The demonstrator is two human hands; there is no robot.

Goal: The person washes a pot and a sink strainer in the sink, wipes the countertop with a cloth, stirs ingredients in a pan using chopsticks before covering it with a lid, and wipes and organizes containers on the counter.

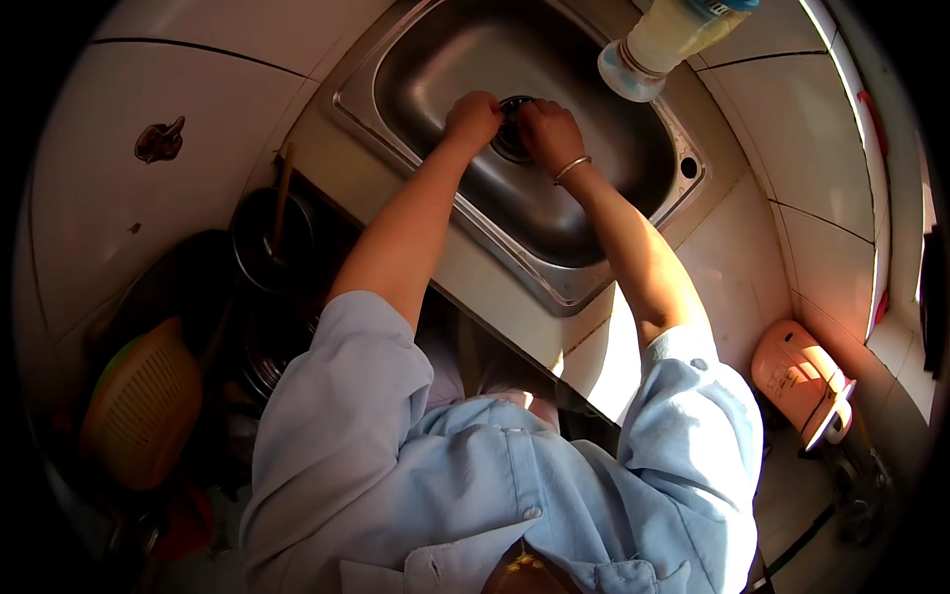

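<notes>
Both my hands reach down into a stainless steel sink, over the round dark drain in its floor. At the left edge of the drain, my left hand is closed, its fingertips turned in toward the opening. My right hand, with a thin bracelet on the wrist, is closed at the drain's right side. The fingertips of both hands are at the drain, and whatever they grip is too small and dark to name.
A translucent bottle with a blue cap stands at the sink's upper right. The pale counter edges the sink on my side. Lower left are a dark pot with a wooden handle and an orange colander. A pink holder is at right.
</notes>
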